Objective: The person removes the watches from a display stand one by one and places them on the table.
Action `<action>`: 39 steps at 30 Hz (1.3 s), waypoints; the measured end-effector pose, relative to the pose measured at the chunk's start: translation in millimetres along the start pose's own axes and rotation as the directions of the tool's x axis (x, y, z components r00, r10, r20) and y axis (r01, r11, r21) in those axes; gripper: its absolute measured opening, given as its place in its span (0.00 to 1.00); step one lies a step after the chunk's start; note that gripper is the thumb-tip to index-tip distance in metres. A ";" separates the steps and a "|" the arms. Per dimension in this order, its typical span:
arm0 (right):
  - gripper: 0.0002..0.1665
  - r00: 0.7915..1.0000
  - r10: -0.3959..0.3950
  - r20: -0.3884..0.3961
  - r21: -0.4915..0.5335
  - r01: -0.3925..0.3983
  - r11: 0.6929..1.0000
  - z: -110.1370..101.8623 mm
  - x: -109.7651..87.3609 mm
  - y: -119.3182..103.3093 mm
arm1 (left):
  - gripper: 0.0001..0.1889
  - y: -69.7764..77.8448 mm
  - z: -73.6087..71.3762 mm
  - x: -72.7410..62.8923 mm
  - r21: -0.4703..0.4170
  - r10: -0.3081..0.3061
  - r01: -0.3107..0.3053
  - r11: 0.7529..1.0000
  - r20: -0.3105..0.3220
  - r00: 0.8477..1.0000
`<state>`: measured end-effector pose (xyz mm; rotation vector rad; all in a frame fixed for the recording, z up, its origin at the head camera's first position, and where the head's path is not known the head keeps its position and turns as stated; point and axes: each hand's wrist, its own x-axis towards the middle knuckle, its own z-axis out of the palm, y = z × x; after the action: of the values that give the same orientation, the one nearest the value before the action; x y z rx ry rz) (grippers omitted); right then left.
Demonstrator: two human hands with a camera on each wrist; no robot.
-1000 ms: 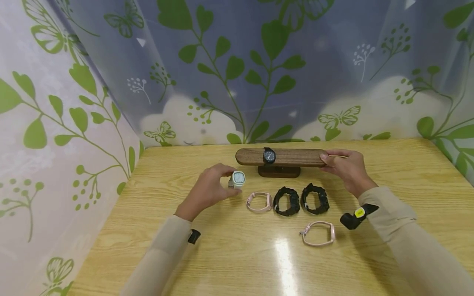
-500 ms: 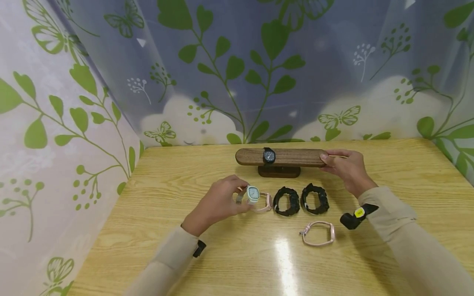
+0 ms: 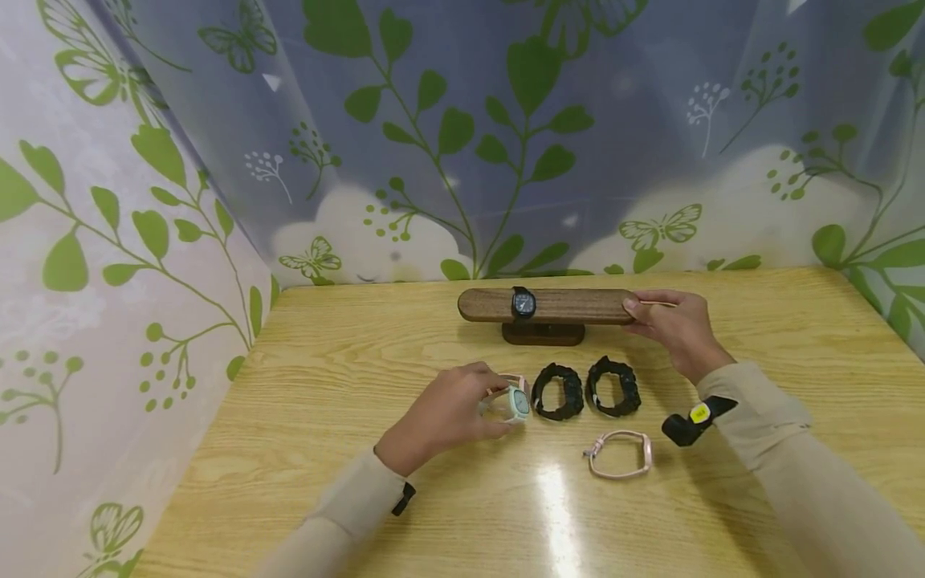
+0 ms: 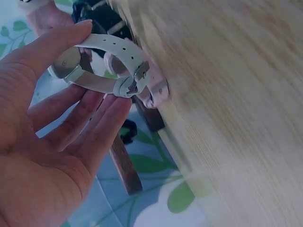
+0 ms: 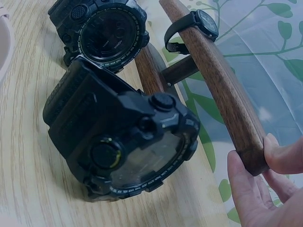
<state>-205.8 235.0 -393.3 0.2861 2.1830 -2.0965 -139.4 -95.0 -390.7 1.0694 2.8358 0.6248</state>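
Observation:
My left hand (image 3: 448,409) holds a pale mint watch (image 3: 519,404) between thumb and fingers, low over the table. In the left wrist view its buckled strap (image 4: 111,44) forms a closed loop. Just behind it lies a pink watch (image 4: 158,87), mostly hidden in the head view. At the right end of the wooden watch stand (image 3: 578,307), my right hand (image 3: 679,329) pinches the bar between thumb and fingers. A small black watch (image 3: 523,303) is strapped round that bar, left of its middle.
Two chunky black watches (image 3: 571,393) (image 3: 625,393) stand on the table (image 3: 347,337) in front of the stand. Nearer me lies another pink watch (image 3: 646,454). A leaf-patterned curtain (image 3: 405,160) hangs behind the table.
My left hand has carried the mint watch rightward and nearer to me, from left of the first pink watch to in front of it. The right hand stays on the stand.

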 end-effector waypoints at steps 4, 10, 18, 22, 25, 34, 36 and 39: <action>0.32 1.000 0.005 -0.001 0.005 -0.005 1.000 1.0 -0.3 -0.7 | 0.27 8.4 5.7 1.9 0.079 0.009 -0.013 0.997 0.049 0.999; 0.32 1.000 -0.005 0.004 0.027 0.005 1.000 -0.3 -0.9 -0.8 | 0.27 22.7 15.6 6.4 0.183 0.030 -0.050 0.982 0.108 0.994; 0.32 1.000 -0.010 0.012 0.039 0.010 0.999 -1.7 -0.7 0.7 | 0.24 37.7 24.1 14.7 0.227 0.079 -0.109 0.968 0.138 0.987; 0.32 1.000 -0.003 0.011 0.027 0.003 1.000 -1.4 0.0 1.0 | 0.21 42.1 28.4 18.3 0.248 0.102 -0.138 0.959 0.155 0.983; 0.32 1.000 -0.003 0.012 0.025 0.003 1.000 -1.4 0.2 1.2 | 0.20 45.1 30.9 20.9 0.247 0.106 -0.146 0.958 0.169 0.980; 0.31 1.000 -0.001 0.009 0.052 0.000 0.999 -1.4 -0.4 0.4 | 0.19 51.4 35.9 24.4 0.239 0.102 -0.147 0.960 0.191 0.976; 0.31 1.000 -0.001 0.005 0.047 0.000 0.999 -1.1 -0.5 0.2 | 0.19 51.8 36.4 24.3 0.237 0.105 -0.149 0.960 0.189 0.976; 0.31 1.000 0.000 0.000 0.046 0.000 0.999 -0.7 -0.6 0.2 | 0.20 51.7 37.4 23.8 0.221 0.109 -0.150 0.964 0.186 0.977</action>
<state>-205.1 235.7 -393.4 0.2901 2.1367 -2.1489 -118.5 -31.5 -402.7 1.2847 2.7538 0.1931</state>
